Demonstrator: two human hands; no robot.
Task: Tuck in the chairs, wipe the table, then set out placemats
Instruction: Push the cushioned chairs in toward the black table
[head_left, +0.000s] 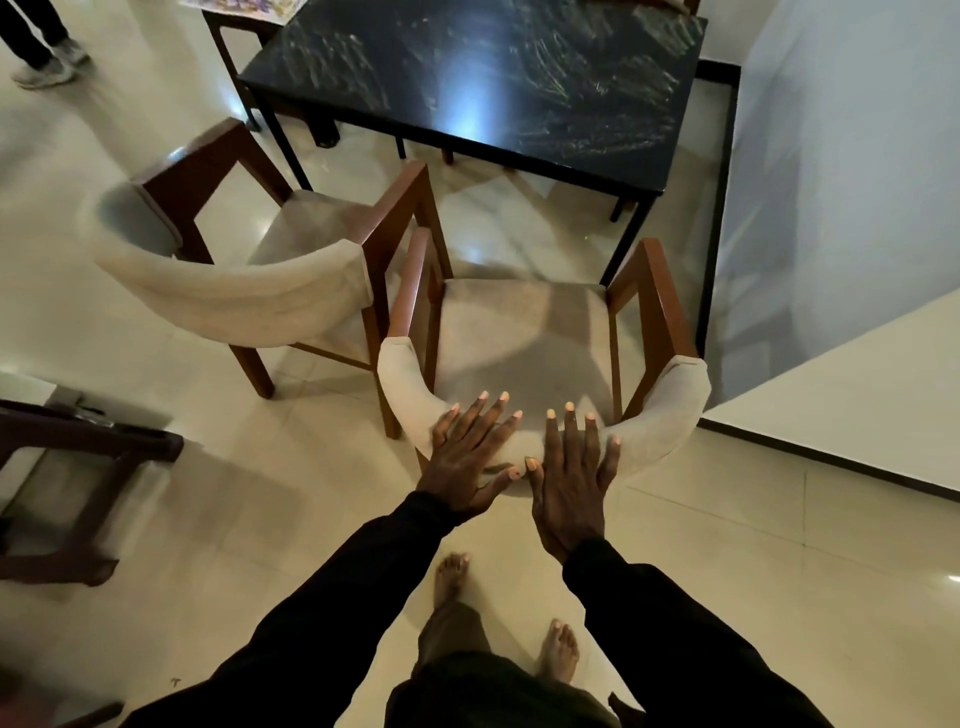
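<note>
Under left hand (470, 457) and right hand (571, 478), both flat and splayed: back of chair (519, 332). Tucking step, hardly begun. Next, straight push ahead under worktop (467, 67).

Dim warm indoor light; glare streak on table (467, 98); motion blur left; wide-angle edge bending.
</note>
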